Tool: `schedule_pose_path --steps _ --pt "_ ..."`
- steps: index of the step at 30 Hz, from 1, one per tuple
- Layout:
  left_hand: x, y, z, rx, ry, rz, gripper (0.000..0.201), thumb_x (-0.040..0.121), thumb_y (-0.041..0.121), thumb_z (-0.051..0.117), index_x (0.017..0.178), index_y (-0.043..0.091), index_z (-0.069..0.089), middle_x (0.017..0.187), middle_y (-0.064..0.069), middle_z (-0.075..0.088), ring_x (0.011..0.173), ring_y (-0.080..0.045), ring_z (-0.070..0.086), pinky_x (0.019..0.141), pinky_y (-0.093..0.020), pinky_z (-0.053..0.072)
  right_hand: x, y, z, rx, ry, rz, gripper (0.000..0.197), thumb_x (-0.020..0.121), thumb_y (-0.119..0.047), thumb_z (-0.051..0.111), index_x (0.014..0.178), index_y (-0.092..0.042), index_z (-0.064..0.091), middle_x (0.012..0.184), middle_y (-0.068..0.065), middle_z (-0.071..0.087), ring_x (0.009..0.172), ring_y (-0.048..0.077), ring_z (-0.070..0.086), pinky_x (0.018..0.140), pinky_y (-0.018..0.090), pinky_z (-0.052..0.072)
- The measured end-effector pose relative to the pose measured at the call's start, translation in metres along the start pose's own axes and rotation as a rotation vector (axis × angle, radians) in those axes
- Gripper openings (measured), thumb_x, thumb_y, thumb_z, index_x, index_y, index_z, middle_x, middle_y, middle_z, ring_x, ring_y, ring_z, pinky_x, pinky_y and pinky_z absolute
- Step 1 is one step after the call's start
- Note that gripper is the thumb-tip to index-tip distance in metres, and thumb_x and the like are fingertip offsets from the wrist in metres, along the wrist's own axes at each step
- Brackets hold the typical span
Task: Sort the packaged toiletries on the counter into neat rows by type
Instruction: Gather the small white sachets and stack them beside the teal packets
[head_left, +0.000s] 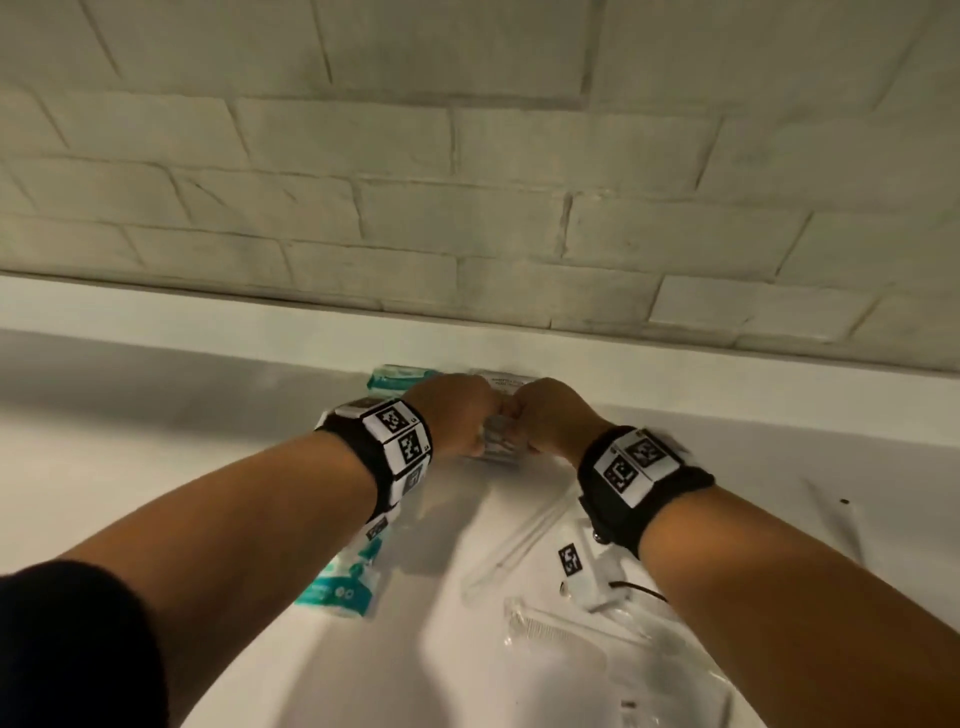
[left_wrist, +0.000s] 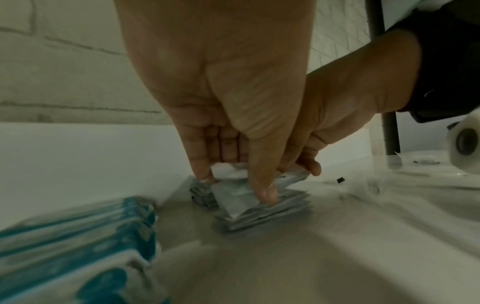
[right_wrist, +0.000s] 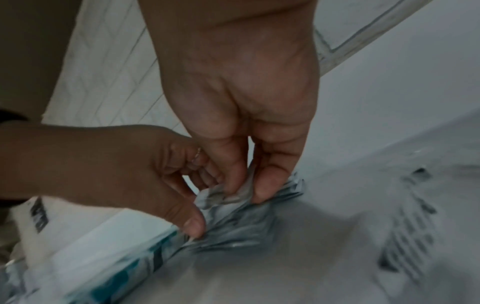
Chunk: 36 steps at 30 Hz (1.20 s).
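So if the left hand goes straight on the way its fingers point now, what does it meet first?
The left hand points down at the stack of grey sachets it is already pinching, so it would press into that stack first, with the counter apparently right beneath.

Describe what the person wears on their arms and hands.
Both forearms are bare. Each wrist carries a black band with white squares printed with black square-code markers; the right band matches. A dark sleeve covers the left upper arm. The left hand wears a thin ring.

Bare counter (head_left: 457, 649) between teal packets (head_left: 337, 587) and clear-wrapped combs (head_left: 566, 631).
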<state>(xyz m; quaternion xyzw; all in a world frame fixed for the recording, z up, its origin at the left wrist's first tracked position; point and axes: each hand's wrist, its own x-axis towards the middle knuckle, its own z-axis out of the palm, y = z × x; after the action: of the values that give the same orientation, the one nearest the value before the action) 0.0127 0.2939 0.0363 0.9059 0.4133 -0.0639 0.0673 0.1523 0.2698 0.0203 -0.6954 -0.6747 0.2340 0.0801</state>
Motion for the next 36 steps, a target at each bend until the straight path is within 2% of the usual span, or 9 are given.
schedule_pose_path --steps 2,7,10,12,16,21,26,30,36 --pt "0.006 -0.002 0.008 0.037 -0.050 -0.015 0.031 0.081 0.027 0.069 0.108 0.011 0.067 0.105 -0.009 0.069 0.096 -0.028 0.067 0.079 -0.033 0.053 0.007 0.002 0.011 -0.110 0.032 -0.063 0.032 0.098 -0.026 0.044 0.105 -0.006 0.069 0.107 0.010 0.068 0.101 0.025 0.062 0.078 0.027 0.041" --pt "0.015 -0.006 0.022 0.098 -0.115 -0.002 0.030 0.080 0.033 0.068 0.103 0.015 0.069 0.097 -0.005 0.070 0.090 -0.026 0.068 0.077 -0.036 0.056 0.014 0.011 0.026 -0.184 0.032 -0.120 0.032 0.097 -0.029 0.043 0.113 -0.015 0.067 0.110 0.008 0.068 0.101 0.025 0.062 0.077 0.028 0.047" --pt "0.017 -0.006 0.023 0.060 -0.126 -0.008 0.027 0.086 0.029 0.063 0.104 0.011 0.069 0.099 -0.009 0.069 0.090 -0.027 0.067 0.075 -0.031 0.052 0.009 0.011 0.030 -0.159 -0.027 -0.139 0.037 0.081 -0.037 0.065 0.113 -0.018 0.068 0.104 0.004 0.070 0.097 0.022 0.065 0.081 0.030 0.052" --pt "0.019 -0.004 0.023 0.005 -0.109 -0.002 0.027 0.087 0.026 0.062 0.108 0.010 0.068 0.102 -0.010 0.069 0.094 -0.026 0.066 0.077 -0.030 0.051 0.011 0.011 0.034 -0.168 -0.050 -0.102 0.040 0.074 -0.029 0.073 0.110 -0.013 0.069 0.104 0.006 0.069 0.093 0.024 0.066 0.081 0.033 0.055" --pt "0.022 -0.001 0.023 -0.074 -0.067 0.002 0.033 0.083 0.018 0.065 0.114 0.011 0.065 0.108 -0.010 0.068 0.099 -0.027 0.066 0.083 -0.032 0.053 0.015 0.016 0.034 -0.186 0.032 -0.084 0.030 0.084 -0.018 0.058 0.113 -0.010 0.066 0.113 0.013 0.065 0.098 0.029 0.065 0.085 0.036 0.055" --pt "0.025 -0.001 0.022 -0.153 -0.095 0.026 0.020 0.085 0.018 0.064 0.103 0.008 0.067 0.101 -0.011 0.069 0.097 -0.027 0.066 0.078 -0.026 0.047 0.016 0.019 0.028 -0.281 0.005 -0.136 0.021 0.090 -0.016 0.052 0.100 -0.008 0.068 0.101 0.010 0.070 0.094 0.026 0.066 0.074 0.027 0.047" --pt "0.024 -0.008 0.021 -0.211 -0.098 0.028 0.036 0.072 0.033 0.079 0.102 0.016 0.070 0.100 -0.005 0.072 0.094 -0.021 0.067 0.086 -0.029 0.052 0.013 0.018 0.025 -0.300 0.007 -0.179 0.025 0.084 -0.029 0.064 0.103 -0.014 0.069 0.101 0.008 0.071 0.097 0.026 0.065 0.075 0.026 0.045" --pt "0.023 -0.014 0.022 -0.220 -0.096 -0.005 0.046 0.071 0.030 0.080 0.112 0.014 0.068 0.108 -0.005 0.070 0.100 -0.022 0.065 0.090 -0.032 0.051 0.012 0.020 0.024 -0.271 0.011 -0.155 0.028 0.086 -0.031 0.064 0.106 -0.012 0.068 0.106 0.009 0.070 0.100 0.025 0.064 0.079 0.028 0.045" --pt "0.023 -0.010 0.026 -0.165 -0.077 0.001 0.026 0.077 0.022 0.073 0.099 0.008 0.069 0.099 -0.012 0.070 0.092 -0.027 0.067 0.073 -0.024 0.047 0.014 0.019 0.030 -0.305 -0.009 -0.120 0.018 0.084 -0.014 0.061 0.097 -0.006 0.069 0.101 0.010 0.069 0.097 0.026 0.065 0.072 0.028 0.046"
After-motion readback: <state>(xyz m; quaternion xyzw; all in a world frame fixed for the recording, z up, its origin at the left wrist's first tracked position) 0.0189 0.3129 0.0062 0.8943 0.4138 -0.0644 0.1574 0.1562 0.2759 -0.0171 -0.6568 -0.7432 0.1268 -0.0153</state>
